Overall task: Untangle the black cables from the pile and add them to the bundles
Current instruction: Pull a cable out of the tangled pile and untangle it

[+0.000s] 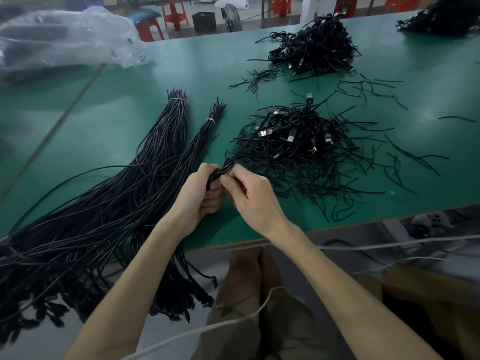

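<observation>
Here, fingers of left hand [198, 194] and right hand [250, 197] curled round black cables [220, 171], strands slanting away-right toward pile [306, 149]

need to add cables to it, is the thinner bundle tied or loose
Tied at one end: a white band cinches the thinner bundle near its far tips; closer in, its cables spread loosely.

Desk [130, 105] top is plain teal-green w/ a thin tan strip along the near edge. Cable pile [306, 152] mid-desk is all black, plugs [266, 133] silver. Pulled-out cables [223, 168] are the same black. Bundles [145, 178] by the left edge are black too, each w/ a white tie [177, 100]. Stools [174, 11] past the far edge are red-orange. Bag [65, 35] at the far-left corner is clear/whitish. Shorts [272, 328] are olive.
</observation>
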### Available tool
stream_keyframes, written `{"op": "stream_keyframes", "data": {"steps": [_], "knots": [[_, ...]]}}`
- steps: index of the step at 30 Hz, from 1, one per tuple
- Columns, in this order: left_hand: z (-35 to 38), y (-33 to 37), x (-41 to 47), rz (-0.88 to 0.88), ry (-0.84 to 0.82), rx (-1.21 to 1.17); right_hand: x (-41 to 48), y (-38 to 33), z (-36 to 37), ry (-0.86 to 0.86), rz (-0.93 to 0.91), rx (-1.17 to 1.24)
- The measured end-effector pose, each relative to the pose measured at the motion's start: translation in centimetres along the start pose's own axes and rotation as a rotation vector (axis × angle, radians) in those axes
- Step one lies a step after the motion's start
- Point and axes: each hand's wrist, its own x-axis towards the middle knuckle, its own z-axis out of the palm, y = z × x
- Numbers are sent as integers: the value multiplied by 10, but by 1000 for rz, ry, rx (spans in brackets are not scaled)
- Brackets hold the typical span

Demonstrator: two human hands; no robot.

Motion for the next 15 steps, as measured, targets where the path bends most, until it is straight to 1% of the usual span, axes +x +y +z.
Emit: {"op": "stream_keyframes", "data": {"steps": [5,7,10,15], "knots": [[-1,-6,1,37,52,16,0,0,-1,16,-16,-20],[0,-8,1,95,67,12,0,1,-1,32,-27,-41],[-1,-8,1,203,94,67,0,2,0,59,-28,-79],[0,-3,-7,303,126,99,1,4,1,106,-26,-104]]}}
